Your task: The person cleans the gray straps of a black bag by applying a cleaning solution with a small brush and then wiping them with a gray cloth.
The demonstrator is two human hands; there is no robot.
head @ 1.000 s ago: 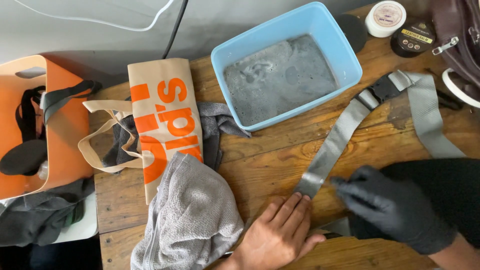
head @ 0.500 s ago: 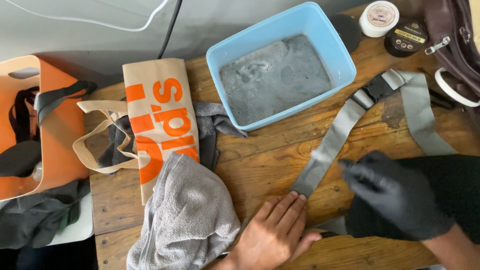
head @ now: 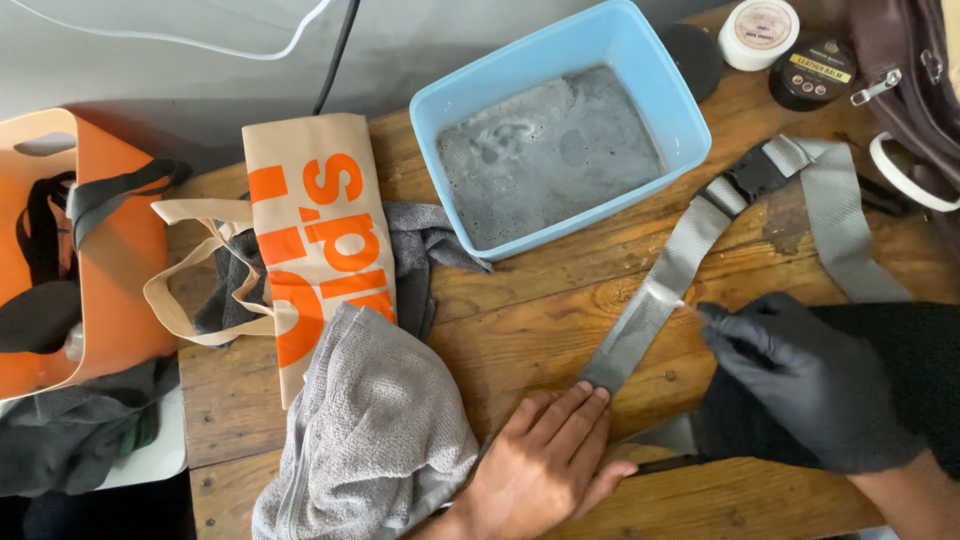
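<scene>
Left hand (head: 545,465) bare, lay flat and open, fingertips pinning the near end of the grey strap (head: 655,305) to the wooden table (head: 520,330). Right hand (head: 805,375) in black glove, fingers curled, tips pinched at the strap's edge; whether it held anything small could not be told. Strap ran diagonally up to a black buckle (head: 750,175). Grey towel (head: 375,440) just left of the left hand, blue tub (head: 555,130) of murky water behind, bare wood between. Tote bag (head: 315,230) lay further left
</scene>
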